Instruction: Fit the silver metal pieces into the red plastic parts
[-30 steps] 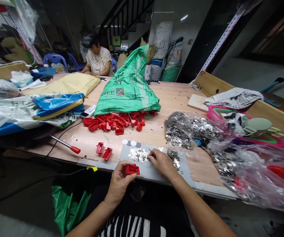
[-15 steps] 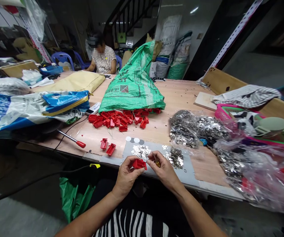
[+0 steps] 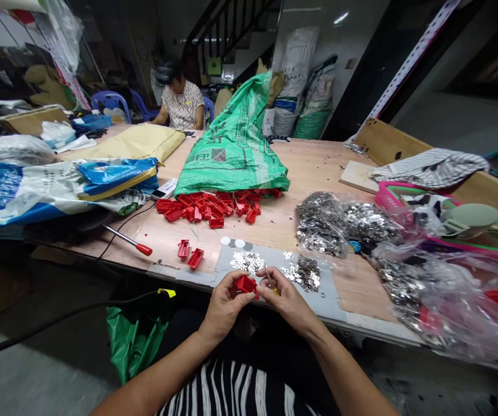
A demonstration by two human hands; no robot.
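My left hand (image 3: 224, 300) is closed around a small red plastic case (image 3: 245, 284), held just off the table's front edge. Beside it, my right hand (image 3: 284, 296) has its fingertips against the case's right end. A thin-shafted tool with a yellow handle (image 3: 274, 290) is tucked in the right fingers; its exact kind is unclear. Past the hands, small silvery metal plates (image 3: 248, 262) lie spread on a grey mat (image 3: 329, 294), with a second pile of metal plates (image 3: 307, 273) to the right. Two red cases (image 3: 196, 259) rest on the table to the left.
A green woven sack (image 3: 236, 162) lies with many red cases (image 3: 214, 209) at its mouth. Bags of metal parts (image 3: 322, 222) and a pink basket (image 3: 390, 199) stand right. A red-tipped lever (image 3: 144, 249) juts out at left. Another person (image 3: 184, 107) sits across the table.
My right hand has moved left to meet the red case, which has tilted in my left hand. The yellow-handled tool's thin shaft now shows upright between the right fingers.
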